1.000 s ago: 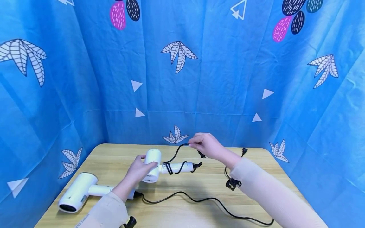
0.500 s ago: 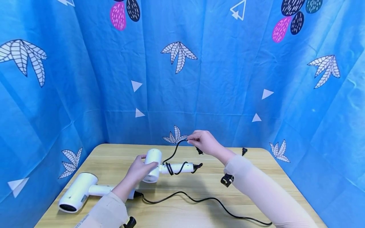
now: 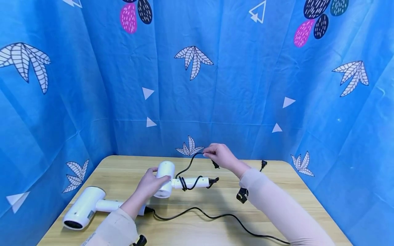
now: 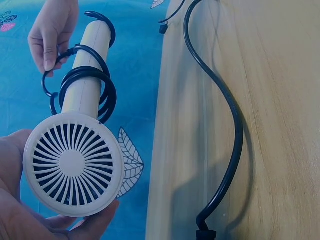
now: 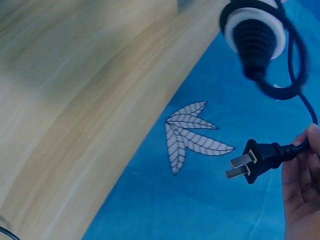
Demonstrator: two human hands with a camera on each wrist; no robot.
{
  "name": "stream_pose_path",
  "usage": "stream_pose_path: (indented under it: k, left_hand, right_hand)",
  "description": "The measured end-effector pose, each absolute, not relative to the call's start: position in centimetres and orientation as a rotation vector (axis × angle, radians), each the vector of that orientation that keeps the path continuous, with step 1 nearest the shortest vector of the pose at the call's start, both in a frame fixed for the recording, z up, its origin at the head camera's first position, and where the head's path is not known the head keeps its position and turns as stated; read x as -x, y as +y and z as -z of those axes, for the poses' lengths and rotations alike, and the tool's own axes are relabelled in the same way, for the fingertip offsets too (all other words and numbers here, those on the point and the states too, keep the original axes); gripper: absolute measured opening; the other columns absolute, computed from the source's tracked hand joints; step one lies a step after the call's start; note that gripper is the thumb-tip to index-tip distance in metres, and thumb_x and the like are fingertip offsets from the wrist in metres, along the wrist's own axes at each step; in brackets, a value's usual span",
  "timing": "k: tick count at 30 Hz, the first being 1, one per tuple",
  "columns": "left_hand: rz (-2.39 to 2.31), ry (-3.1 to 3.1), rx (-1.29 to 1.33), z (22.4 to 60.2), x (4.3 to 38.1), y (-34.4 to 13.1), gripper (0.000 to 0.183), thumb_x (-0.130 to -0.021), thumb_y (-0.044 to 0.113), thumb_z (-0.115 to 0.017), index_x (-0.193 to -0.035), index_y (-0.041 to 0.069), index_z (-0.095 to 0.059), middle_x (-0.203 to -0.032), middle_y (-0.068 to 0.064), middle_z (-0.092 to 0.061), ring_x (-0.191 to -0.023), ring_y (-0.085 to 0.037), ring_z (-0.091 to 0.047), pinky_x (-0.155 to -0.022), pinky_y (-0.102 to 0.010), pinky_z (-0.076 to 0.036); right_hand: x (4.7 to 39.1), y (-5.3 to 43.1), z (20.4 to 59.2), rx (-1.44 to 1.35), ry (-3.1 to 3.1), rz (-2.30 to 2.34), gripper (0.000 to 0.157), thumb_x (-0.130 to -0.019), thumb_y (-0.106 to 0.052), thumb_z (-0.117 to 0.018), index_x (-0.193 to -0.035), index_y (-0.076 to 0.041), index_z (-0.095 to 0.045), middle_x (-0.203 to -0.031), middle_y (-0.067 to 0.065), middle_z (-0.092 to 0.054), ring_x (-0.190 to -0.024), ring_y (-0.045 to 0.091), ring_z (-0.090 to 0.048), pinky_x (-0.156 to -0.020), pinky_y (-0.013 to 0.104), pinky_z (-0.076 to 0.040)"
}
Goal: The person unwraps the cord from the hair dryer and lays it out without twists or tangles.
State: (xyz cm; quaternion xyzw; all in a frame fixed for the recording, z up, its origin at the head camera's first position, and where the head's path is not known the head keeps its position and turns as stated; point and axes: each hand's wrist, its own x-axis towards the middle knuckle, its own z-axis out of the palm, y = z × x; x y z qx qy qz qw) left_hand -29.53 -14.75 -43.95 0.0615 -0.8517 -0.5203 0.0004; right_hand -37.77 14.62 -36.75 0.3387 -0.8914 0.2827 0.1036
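Observation:
My left hand [image 3: 153, 182] grips the barrel of a white hair dryer [image 3: 166, 169], its round slotted grille [image 4: 72, 164] facing the left wrist camera. The dryer's handle [image 3: 197, 182] points right, with black cord [image 4: 87, 75] looped several times round it. My right hand [image 3: 221, 155] pinches the cord close behind its two-pin plug [image 5: 262, 159], and a raised length of cord [image 3: 190, 164] arcs from there down to the handle. In the right wrist view, the plug's prongs point away from the fingers.
A second white hair dryer [image 3: 84, 207] lies at the left of the wooden table [image 3: 181, 232]. Its black cord [image 3: 221, 215] snakes rightward across the front, and another plug [image 3: 263, 163] lies at the back right. Blue patterned cloth [image 3: 197, 102] hangs behind and at the sides.
My right hand rises slightly, then dips a little, with the pinched cord moving along. The right forearm has shifted somewhat left. My left hand and the held hair dryer stay nearly still.

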Motion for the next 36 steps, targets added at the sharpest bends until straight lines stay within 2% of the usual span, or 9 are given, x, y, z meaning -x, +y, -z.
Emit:
stream_pose_path:
  k: [13, 24, 31, 36]
  left_hand:
    - [1.657, -2.661, -0.186, 44.0, 29.3, -14.8, 0.084, -0.085, 0.039, -0.075, -0.144, -0.006, -0.035, -0.127, -0.029, -0.056, -0.099, -0.035, -0.065, -0.078, -0.045, -0.056]
    - [1.677, -2.649, -0.185, 44.1, 29.3, -14.9, 0.085, -0.085, 0.039, -0.075, -0.144, -0.006, -0.034, -0.128, -0.029, -0.055, -0.100, -0.035, -0.065, -0.079, -0.046, -0.057]
    - [1.710, -2.633, -0.218, 44.0, 29.5, -14.8, 0.084, -0.085, 0.038, -0.075, -0.146, -0.003, -0.034, -0.129, -0.027, -0.055, -0.101, -0.035, -0.064, -0.079, -0.044, -0.057]
    - [1.721, -2.629, -0.210, 43.9, 29.5, -14.8, 0.085, -0.085, 0.039, -0.075, -0.147, -0.002, -0.034, -0.129, -0.026, -0.055, -0.100, -0.034, -0.065, -0.079, -0.044, -0.057]
  right_hand:
    - [39.0, 14.9, 40.1, -0.942, -2.647, -0.831, 0.015, -0.094, -0.012, -0.070, -0.105, -0.006, -0.078, -0.094, 0.001, -0.073, -0.083, 0.013, -0.065, -0.075, 0.031, -0.054]
    - [39.1, 15.4, 42.0, -0.954, -2.693, -0.838, 0.014, -0.094, -0.013, -0.071, -0.104, -0.008, -0.079, -0.090, -0.002, -0.071, -0.075, 0.009, -0.059, -0.066, 0.026, -0.050]
    - [39.0, 15.9, 43.0, -0.986, -2.706, -0.784, 0.013, -0.093, -0.012, -0.071, -0.102, -0.008, -0.079, -0.087, -0.004, -0.069, -0.078, 0.009, -0.060, -0.070, 0.026, -0.052]
    - [38.8, 16.2, 43.5, -1.027, -2.715, -0.775, 0.012, -0.093, -0.010, -0.071, -0.101, -0.008, -0.079, -0.091, -0.001, -0.071, -0.084, 0.013, -0.065, -0.075, 0.028, -0.055]
